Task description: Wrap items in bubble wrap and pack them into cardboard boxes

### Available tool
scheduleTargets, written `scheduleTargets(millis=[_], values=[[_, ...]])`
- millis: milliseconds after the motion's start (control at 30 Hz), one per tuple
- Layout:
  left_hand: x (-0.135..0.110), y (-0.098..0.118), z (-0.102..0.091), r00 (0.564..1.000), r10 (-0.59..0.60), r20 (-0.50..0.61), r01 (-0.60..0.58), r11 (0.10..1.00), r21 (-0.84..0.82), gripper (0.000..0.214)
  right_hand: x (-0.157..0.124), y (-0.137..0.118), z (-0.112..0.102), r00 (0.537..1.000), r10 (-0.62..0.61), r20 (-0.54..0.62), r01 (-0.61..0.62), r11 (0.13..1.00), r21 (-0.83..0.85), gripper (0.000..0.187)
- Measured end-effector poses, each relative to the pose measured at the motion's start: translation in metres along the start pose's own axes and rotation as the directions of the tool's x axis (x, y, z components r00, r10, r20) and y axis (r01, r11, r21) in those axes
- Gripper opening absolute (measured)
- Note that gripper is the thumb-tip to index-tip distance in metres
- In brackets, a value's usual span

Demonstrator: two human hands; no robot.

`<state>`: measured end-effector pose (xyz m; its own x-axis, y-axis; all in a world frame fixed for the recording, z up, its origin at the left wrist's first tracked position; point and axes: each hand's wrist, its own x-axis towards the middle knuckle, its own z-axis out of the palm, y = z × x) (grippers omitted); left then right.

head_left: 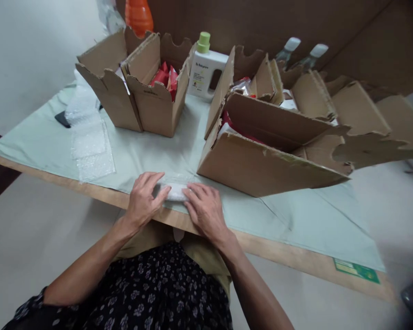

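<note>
My left hand and my right hand rest on a small white bubble-wrapped bundle at the near edge of the table. The fingers of both hands curl over its ends and press it down onto the pale green cloth. Only the middle of the bundle shows between my hands.
A large open cardboard box stands just right of my hands, with more open boxes behind. Two open boxes hold red packets at the back left. A white detergent bottle, bubble wrap sheets and a dark phone lie nearby.
</note>
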<state>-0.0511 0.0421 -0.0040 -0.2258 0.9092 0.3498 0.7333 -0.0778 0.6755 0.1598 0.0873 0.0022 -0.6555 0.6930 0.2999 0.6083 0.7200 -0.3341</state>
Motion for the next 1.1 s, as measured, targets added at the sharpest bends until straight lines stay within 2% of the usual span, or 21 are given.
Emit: scheduleTargets(millis=[67, 100, 167, 200, 267, 333, 433, 467, 500, 567, 600, 667, 700, 767, 833, 900, 967, 1033, 1100], values=[[-0.012, 0.006, -0.008, 0.981, -0.192, 0.001, 0.189, 0.964, -0.185, 0.043, 0.004, 0.001, 0.002, 0.995, 0.078, -0.062, -0.072, 0.993, 0.092, 0.025], [-0.018, 0.01, -0.011, 0.955, -0.293, 0.04, 0.292, 0.912, -0.288, 0.049, 0.005, 0.0, 0.002, 0.989, 0.117, -0.093, -0.102, 0.982, 0.157, 0.025], [-0.029, 0.016, -0.016, 0.886, -0.431, 0.17, 0.458, 0.756, -0.467, 0.068, 0.002, -0.005, 0.0, 0.979, 0.17, -0.114, -0.13, 0.946, 0.297, 0.024], [-0.032, 0.019, -0.017, 0.855, -0.458, 0.242, 0.512, 0.673, -0.534, 0.076, 0.0, -0.008, -0.003, 0.979, 0.179, -0.095, -0.134, 0.923, 0.362, 0.024], [-0.035, 0.023, -0.016, 0.819, -0.446, 0.362, 0.569, 0.54, -0.62, 0.087, -0.008, -0.015, -0.01, 0.984, 0.178, -0.031, -0.144, 0.877, 0.458, 0.023], [-0.035, 0.027, -0.013, 0.81, -0.395, 0.434, 0.584, 0.47, -0.662, 0.089, -0.018, -0.018, -0.018, 0.979, 0.204, 0.013, -0.182, 0.842, 0.508, 0.025], [-0.037, 0.035, -0.009, 0.82, -0.289, 0.495, 0.572, 0.457, -0.681, 0.088, -0.035, -0.014, -0.032, 0.957, 0.286, 0.045, -0.255, 0.758, 0.601, 0.055], [-0.038, 0.039, -0.007, 0.82, -0.252, 0.514, 0.567, 0.477, -0.671, 0.085, -0.041, -0.012, -0.037, 0.953, 0.296, 0.071, -0.27, 0.714, 0.646, 0.06], [-0.039, 0.043, -0.006, 0.82, -0.213, 0.532, 0.557, 0.51, -0.655, 0.082, -0.046, -0.009, -0.043, 0.95, 0.296, 0.098, -0.28, 0.672, 0.686, 0.055], [-0.036, 0.051, -0.005, 0.847, -0.113, 0.519, 0.469, 0.618, -0.631, 0.077, -0.056, -0.004, -0.057, 0.945, 0.305, 0.118, -0.292, 0.628, 0.721, 0.034], [-0.03, 0.055, -0.005, 0.88, -0.042, 0.473, 0.368, 0.689, -0.625, 0.076, -0.061, 0.0, -0.067, 0.944, 0.314, 0.101, -0.288, 0.633, 0.718, 0.026], [-0.009, 0.067, -0.005, 0.939, 0.138, 0.315, 0.069, 0.822, -0.565, 0.077, -0.069, 0.01, -0.094, 0.949, 0.316, 0.013, -0.238, 0.688, 0.686, 0.019], [0.007, 0.073, -0.005, 0.947, 0.233, 0.219, -0.102, 0.868, -0.486, 0.077, -0.072, 0.017, -0.111, 0.952, 0.304, -0.042, -0.203, 0.728, 0.655, 0.018], [0.046, 0.088, -0.003, 0.911, 0.408, 0.06, -0.381, 0.889, -0.252, 0.077, -0.073, 0.033, -0.151, 0.951, 0.264, -0.16, -0.133, 0.817, 0.561, 0.02], [0.086, 0.103, 0.001, 0.839, 0.544, -0.018, -0.544, 0.837, -0.059, 0.076, -0.067, 0.05, -0.194, 0.917, 0.264, -0.299, -0.133, 0.91, 0.393, 0.022], [0.119, 0.115, 0.008, 0.774, 0.633, 0.004, -0.633, 0.773, 0.04, 0.072, -0.053, 0.066, -0.231, 0.854, 0.272, -0.444, -0.227, 0.962, 0.154, 0.023], [0.141, 0.123, 0.014, 0.736, 0.671, 0.09, -0.676, 0.733, 0.073, 0.061, -0.032, 0.081, -0.258, 0.828, 0.236, -0.509, -0.31, 0.948, -0.065, 0.022], [0.152, 0.128, 0.018, 0.709, 0.684, 0.171, -0.701, 0.71, 0.067, 0.049, -0.007, 0.093, -0.27, 0.878, 0.184, -0.442, -0.293, 0.936, -0.194, 0.02], [0.156, 0.13, 0.019, 0.685, 0.696, 0.214, -0.717, 0.696, 0.033, 0.038, 0.019, 0.103, -0.27, 0.943, 0.128, -0.307, -0.206, 0.95, -0.236, 0.018]])
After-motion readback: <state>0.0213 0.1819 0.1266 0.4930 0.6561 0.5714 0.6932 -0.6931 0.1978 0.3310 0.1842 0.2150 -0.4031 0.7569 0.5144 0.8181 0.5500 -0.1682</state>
